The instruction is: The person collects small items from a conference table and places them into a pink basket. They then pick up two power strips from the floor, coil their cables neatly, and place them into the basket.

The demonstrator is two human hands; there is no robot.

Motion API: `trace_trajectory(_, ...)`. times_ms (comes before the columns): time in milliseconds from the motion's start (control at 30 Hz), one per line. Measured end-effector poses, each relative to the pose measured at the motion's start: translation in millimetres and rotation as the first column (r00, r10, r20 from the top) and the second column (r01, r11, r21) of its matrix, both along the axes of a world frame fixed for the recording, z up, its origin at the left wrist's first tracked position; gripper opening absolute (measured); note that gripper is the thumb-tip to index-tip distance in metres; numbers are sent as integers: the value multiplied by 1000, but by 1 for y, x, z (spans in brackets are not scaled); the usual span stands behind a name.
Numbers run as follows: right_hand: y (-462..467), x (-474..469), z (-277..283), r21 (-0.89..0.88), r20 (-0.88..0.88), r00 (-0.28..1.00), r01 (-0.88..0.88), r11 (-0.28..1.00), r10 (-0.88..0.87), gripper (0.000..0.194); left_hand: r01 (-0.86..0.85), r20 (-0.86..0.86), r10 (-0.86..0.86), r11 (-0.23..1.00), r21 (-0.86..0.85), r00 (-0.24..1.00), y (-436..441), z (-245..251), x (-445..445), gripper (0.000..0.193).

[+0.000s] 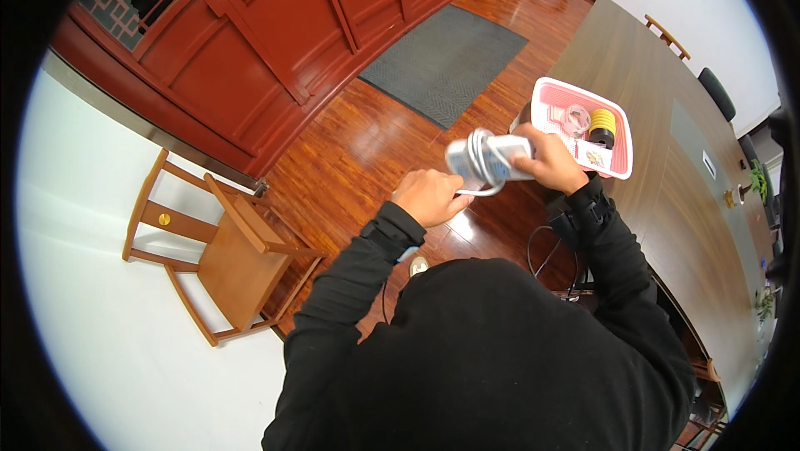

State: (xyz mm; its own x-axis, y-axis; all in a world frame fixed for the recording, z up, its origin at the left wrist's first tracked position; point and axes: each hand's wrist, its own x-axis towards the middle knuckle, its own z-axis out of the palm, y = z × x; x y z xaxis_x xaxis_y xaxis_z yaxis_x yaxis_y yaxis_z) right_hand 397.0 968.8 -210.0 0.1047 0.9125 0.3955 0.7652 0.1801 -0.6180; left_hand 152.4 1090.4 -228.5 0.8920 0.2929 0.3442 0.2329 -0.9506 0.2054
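Observation:
My right hand [551, 158] grips one end of a white oblong block [458, 152], which looks like a power strip and bears blue markings. A pale cord [480, 154] is wound in several turns around its middle. Between the thumb and fingers of my left hand [430, 196], the loose part of this cord is pinched, just below the block's left end. Motion blur hides the block's finer detail. Both hands are held above the wooden floor, left of the table.
On the long wooden table [637, 213] a pink-and-white plastic basket [627, 145] holds yellow rolls [602, 118], a black roll [601, 137], a clear ring [575, 118] and a printed card [594, 155]. A wooden chair [244, 260] stands left. Black cables [531, 248] hang beside the table. A grey mat [447, 64] lies ahead.

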Motion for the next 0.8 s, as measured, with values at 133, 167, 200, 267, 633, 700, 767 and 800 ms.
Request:
trace_trajectory(133,-10,-3,-2,-266,-29,962,-269,926,271,39,204,-12,-203,978,41,979,8,26,0,41)
trace_trajectory(167,-12,-6,-1,-275,-80,939,-344,898,335,39,201,-55,-198,978,58,979,9,29,1,42)
trace_trajectory(200,-13,-8,0,-279,-89,933,-359,891,349,38,215,-67,-210,974,70,975,11,32,2,42)
trace_trajectory(267,-14,-10,5,-277,-79,925,-378,884,371,37,245,-68,-240,967,65,968,14,34,6,47)
trace_trajectory(633,-25,-2,-3,-216,-432,816,-508,834,384,40,244,46,-267,783,-572,963,33,13,16,39)
trace_trajectory(700,-26,-2,-9,-182,-522,768,-526,831,372,40,197,30,-254,669,-717,967,36,4,15,35)
trace_trajectory(767,-25,-2,-15,-171,-572,744,-519,837,345,39,92,-45,-245,518,-850,969,42,-5,13,32)
trace_trajectory(800,-24,-2,-18,-161,-604,720,-531,832,342,38,124,-13,-292,443,-888,956,44,-11,14,31)
